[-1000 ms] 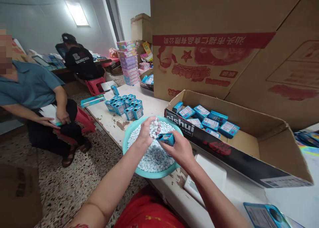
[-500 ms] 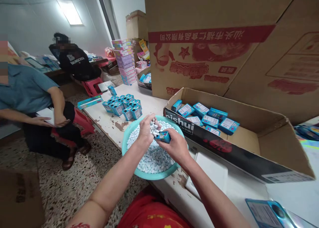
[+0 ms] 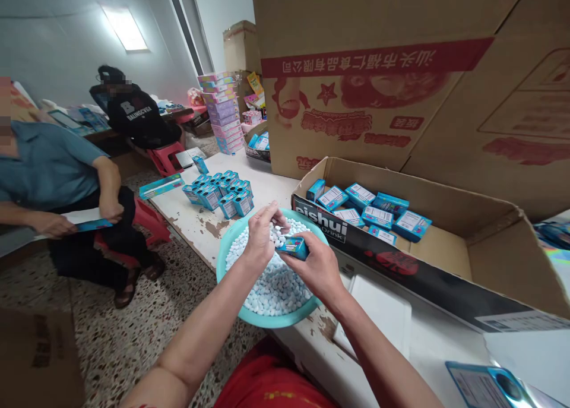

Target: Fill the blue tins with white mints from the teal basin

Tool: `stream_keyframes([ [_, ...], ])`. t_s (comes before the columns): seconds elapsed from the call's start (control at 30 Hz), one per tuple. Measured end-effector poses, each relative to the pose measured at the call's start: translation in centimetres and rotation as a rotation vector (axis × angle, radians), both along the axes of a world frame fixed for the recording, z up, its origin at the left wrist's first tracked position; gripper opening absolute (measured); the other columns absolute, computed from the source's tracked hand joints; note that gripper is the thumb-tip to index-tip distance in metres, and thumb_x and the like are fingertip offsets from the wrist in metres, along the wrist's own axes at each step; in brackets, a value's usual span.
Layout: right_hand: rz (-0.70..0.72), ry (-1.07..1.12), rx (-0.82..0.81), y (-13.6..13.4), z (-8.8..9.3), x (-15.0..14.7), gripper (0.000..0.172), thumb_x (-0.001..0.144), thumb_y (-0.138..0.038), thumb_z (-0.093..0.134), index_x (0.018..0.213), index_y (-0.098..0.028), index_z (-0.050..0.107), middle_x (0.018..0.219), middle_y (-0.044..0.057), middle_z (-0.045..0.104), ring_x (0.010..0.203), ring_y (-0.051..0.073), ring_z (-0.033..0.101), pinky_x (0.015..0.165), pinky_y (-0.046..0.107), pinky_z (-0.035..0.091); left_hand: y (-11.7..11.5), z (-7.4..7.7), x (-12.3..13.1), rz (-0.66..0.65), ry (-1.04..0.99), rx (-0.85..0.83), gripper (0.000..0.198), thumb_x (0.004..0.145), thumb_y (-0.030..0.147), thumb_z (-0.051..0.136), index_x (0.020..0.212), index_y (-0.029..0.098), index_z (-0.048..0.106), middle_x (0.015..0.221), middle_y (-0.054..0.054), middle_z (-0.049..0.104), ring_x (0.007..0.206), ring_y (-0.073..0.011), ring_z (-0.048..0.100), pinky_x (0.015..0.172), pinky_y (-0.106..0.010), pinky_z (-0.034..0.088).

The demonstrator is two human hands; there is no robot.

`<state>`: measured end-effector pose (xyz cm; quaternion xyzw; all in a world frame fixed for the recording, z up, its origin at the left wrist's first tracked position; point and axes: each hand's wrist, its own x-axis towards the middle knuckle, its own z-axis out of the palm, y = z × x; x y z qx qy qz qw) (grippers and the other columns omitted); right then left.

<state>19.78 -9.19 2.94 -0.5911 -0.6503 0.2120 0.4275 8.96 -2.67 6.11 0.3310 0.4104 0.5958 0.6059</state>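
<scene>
My left hand [image 3: 262, 236] is cupped around a small heap of white candies [image 3: 276, 234], held against the open end of a small blue box [image 3: 294, 247]. That box lies tilted in my right hand [image 3: 319, 265], fingers and thumb wrapped around its sides. Both hands are above a turquoise basin [image 3: 271, 321] filled with the same pale pellet-like candies [image 3: 276, 292]. The inside of the blue box is hidden from me.
Blue boxes [image 3: 218, 191] stand grouped on the table left of the basin. A long carton [image 3: 401, 271] with several blue boxes sits to the right, before a tall cardboard box [image 3: 356, 99]. A white lid-like slab [image 3: 383, 313] lies nearby. A seated person [image 3: 57, 176] folds blue card at left.
Fewer candies show in my left hand, and its fingers have shifted slightly over the box. The co-worker's hands have moved apart, with a blue-edged card now between them.
</scene>
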Motion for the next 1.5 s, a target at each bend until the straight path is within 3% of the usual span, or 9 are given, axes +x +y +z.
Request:
stream_keyframes([
  [0.13,-0.001,0.001,0.018,0.1,0.0,0.2,0.021,0.075,-0.03,0.07,0.093,-0.022,0.063,0.095,0.003,0.067,0.086,0.023,0.062,0.07,0.03,0.043,0.0,0.3,0.2,-0.052,0.021,0.015,0.039,0.061,0.048,0.076,0.071,0.015,0.057,0.052,0.002,0.055,0.048,-0.0126,0.056,0.052,-0.025,0.044],
  [0.47,-0.012,0.058,0.03,0.1,-0.1,0.5,0.022,0.075,-0.031,0.068,0.094,-0.021,0.064,0.095,0.003,0.067,0.087,0.023,0.062,0.071,0.031,0.044,0.3,0.3,0.7,-0.08,0.054,0.021,0.037,0.061,0.045,0.075,0.073,0.015,0.057,0.056,0.002,0.056,0.049,-0.0109,0.053,0.049,-0.023,0.045],
  [0.73,-0.019,0.108,0.018,0.2,-0.3,0.7,0.025,0.073,-0.029,0.072,0.096,-0.021,0.065,0.095,0.003,0.067,0.089,0.024,0.063,0.073,0.032,0.044,0.0,0.4,0.7,-0.121,0.064,0.118,0.036,0.073,0.05,0.064,0.079,0.015,0.059,0.057,0.001,0.057,0.045,-0.0109,0.052,0.048,-0.023,0.042],
  [0.9,-0.002,0.126,0.005,0.2,-0.3,0.7,0.022,0.074,-0.03,0.072,0.093,-0.021,0.065,0.094,0.003,0.067,0.088,0.024,0.062,0.073,0.032,0.044,0.2,0.4,0.8,-0.066,0.088,0.085,0.036,0.069,0.049,0.068,0.075,0.015,0.058,0.059,0.002,0.056,0.047,-0.0087,0.051,0.046,-0.021,0.041],
  [1.1,0.0,0.149,-0.011,0.1,-0.4,0.7,0.023,0.074,-0.028,0.073,0.094,-0.021,0.066,0.093,0.003,0.067,0.086,0.023,0.062,0.072,0.032,0.044,-0.5,0.3,1.1,-0.149,0.092,0.088,0.036,0.071,0.049,0.068,0.077,0.015,0.059,0.06,0.001,0.056,0.047,-0.0089,0.051,0.048,-0.021,0.042],
  [1.27,0.018,0.253,0.025,-0.4,-0.5,1.3,0.025,0.073,-0.03,0.075,0.094,-0.022,0.066,0.092,0.002,0.068,0.085,0.022,0.062,0.075,0.032,0.046,0.2,0.9,0.5,-0.131,0.08,0.192,0.03,0.075,0.046,0.064,0.079,0.017,0.059,0.062,0.002,0.055,0.05,-0.0099,0.052,0.053,-0.023,0.044],
  [1.33,0.01,0.339,0.051,-0.9,-0.5,2.0,0.028,0.073,-0.034,0.076,0.096,-0.022,0.066,0.093,0.002,0.068,0.084,0.021,0.063,0.076,0.032,0.047,1.3,-0.1,-0.3,-0.024,0.167,0.23,0.03,0.076,0.048,0.061,0.08,0.018,0.057,0.065,0.001,0.056,0.056,-0.0119,0.054,0.058,-0.026,0.047],
  [1.4,-0.044,0.403,0.068,-1.4,-0.4,3.1,0.031,0.072,-0.037,0.078,0.097,-0.022,0.066,0.092,0.001,0.069,0.082,0.021,0.063,0.075,0.032,0.048,2.2,-2.3,-1.1,-0.035,0.441,0.249,0.031,0.077,0.05,0.058,0.078,0.019,0.058,0.07,-0.001,0.059,0.068,-0.0156,0.057,0.067,-0.03,0.048],
  [1.5,-0.109,0.429,0.067,-2.1,0.1,4.6,0.032,0.07,-0.039,0.079,0.095,-0.022,0.066,0.085,0.001,0.069,0.076,0.02,0.064,0.071,0.031,0.049,1.9,-6.2,-1.8,-0.362,0.993,0.398,0.032,0.081,0.051,0.055,0.08,0.02,0.062,0.089,-0.005,0.065,0.089,-0.021,0.059,0.081,-0.034,0.047],
])
